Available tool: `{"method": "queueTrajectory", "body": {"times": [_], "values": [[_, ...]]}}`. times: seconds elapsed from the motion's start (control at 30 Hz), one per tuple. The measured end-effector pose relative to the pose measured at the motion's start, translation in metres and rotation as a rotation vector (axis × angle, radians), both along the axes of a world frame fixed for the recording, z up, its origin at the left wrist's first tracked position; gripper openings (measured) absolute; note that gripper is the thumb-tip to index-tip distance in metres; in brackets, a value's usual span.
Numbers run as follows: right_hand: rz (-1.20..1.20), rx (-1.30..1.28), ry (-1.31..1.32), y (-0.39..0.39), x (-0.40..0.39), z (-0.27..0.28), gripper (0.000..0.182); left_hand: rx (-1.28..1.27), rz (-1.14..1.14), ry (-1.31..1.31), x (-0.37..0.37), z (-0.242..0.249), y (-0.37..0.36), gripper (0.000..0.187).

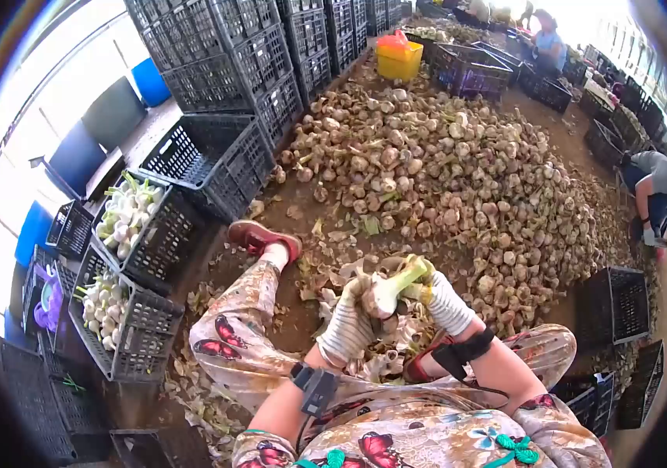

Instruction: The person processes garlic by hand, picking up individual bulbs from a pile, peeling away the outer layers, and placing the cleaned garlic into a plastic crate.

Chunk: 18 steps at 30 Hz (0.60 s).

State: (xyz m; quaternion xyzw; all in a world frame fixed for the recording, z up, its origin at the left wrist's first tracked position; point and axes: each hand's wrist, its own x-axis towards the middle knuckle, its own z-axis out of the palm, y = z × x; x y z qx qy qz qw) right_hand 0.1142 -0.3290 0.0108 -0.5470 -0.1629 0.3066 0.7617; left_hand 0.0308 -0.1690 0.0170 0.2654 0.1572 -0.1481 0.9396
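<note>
Between my two gloved hands is a garlic bulb point(384, 296), pale and peeled-looking, with a short green-white stem pointing up and to the right. My left hand point(351, 316), in a striped white glove, grips the bulb's left side. Around the stem end close the fingers of my right hand point(441, 300), also gloved. Loose papery skins point(380, 365) lie on the ground beneath, between my legs. Ahead spreads a large heap of unpeeled garlic point(458, 171). Some of my fingertips are hidden behind the bulb.
To my left stand black crates of whitish garlic, one nearer point(127, 343) and one farther point(154, 242). Beyond is another black crate point(224, 175) beside tall crate stacks point(232, 54). A yellow bucket point(398, 62) stands behind the heap. At right are a crate point(614, 304) and a bending person point(653, 183).
</note>
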Motion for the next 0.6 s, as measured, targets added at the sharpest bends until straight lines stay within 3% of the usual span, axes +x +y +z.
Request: {"method": "queueTrajectory", "body": {"times": [0.07,0.1,0.17,0.23,0.27,0.37,0.4,0.53,0.57,0.6], "values": [[-0.057,-0.057,0.016,0.002,-0.005,0.005,0.036,-0.044,-0.025,0.016,0.006,0.002,0.003,0.069],[-0.128,-0.025,0.020,0.005,-0.005,-0.003,0.036,0.047,0.069,0.046,0.010,0.001,0.002,0.069],[-0.210,0.007,-0.040,0.012,-0.004,-0.013,0.036,0.149,0.047,-0.098,0.011,0.005,0.013,0.055],[-0.292,-0.031,-0.098,0.021,-0.009,-0.014,0.036,0.886,0.457,-0.338,0.009,-0.020,-0.004,0.058],[-0.292,0.007,-0.094,0.024,-0.013,-0.012,0.036,1.075,0.471,-0.311,0.008,-0.033,0.001,0.065],[-0.266,-0.111,-0.168,0.025,-0.019,-0.007,0.034,1.210,0.515,-0.404,0.005,-0.021,0.007,0.062],[-0.219,-0.071,-0.155,0.022,-0.018,-0.004,0.032,1.357,0.421,-0.490,0.001,-0.006,0.011,0.060],[-0.014,0.032,0.366,-0.001,-0.002,0.006,0.024,0.612,-0.019,-0.299,0.005,0.018,0.047,0.051],[0.076,0.007,0.406,-0.007,-0.001,0.002,0.018,0.569,-0.160,-0.304,0.007,0.010,0.058,0.059],[0.097,-0.072,0.350,-0.007,0.000,0.010,0.021,0.544,-0.152,-0.232,0.007,0.014,0.057,0.059]]}}
